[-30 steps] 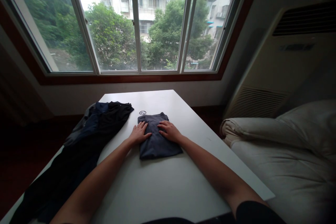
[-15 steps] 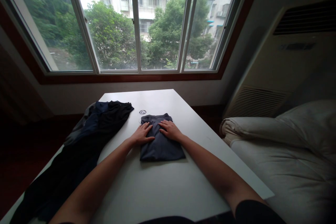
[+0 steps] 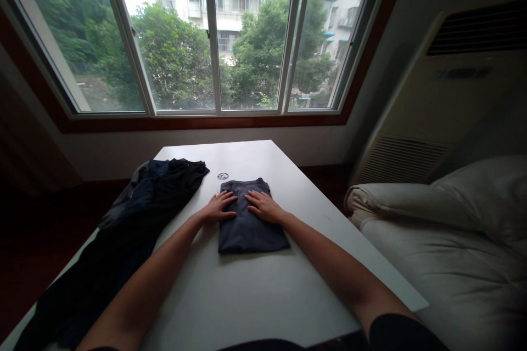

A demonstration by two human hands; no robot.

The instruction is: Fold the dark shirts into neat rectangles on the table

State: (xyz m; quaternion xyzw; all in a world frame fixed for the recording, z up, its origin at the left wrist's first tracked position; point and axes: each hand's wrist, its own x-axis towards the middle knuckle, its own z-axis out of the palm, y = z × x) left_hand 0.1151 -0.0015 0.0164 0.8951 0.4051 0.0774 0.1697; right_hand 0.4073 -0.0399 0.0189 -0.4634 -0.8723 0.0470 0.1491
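Folded garment lies beneath left grip and right grip, neither nearer, long axis pointing forward between them; both are spread flat on it, pinching nothing.

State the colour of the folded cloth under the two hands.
The folded cloth is dark greyish blue, best seen in the head view.

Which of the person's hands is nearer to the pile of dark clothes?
Left. The left hand lies over the left edge of the folded garment, on the side toward the pile of dark clothes; the right hand is farther from it, on the garment's right part.
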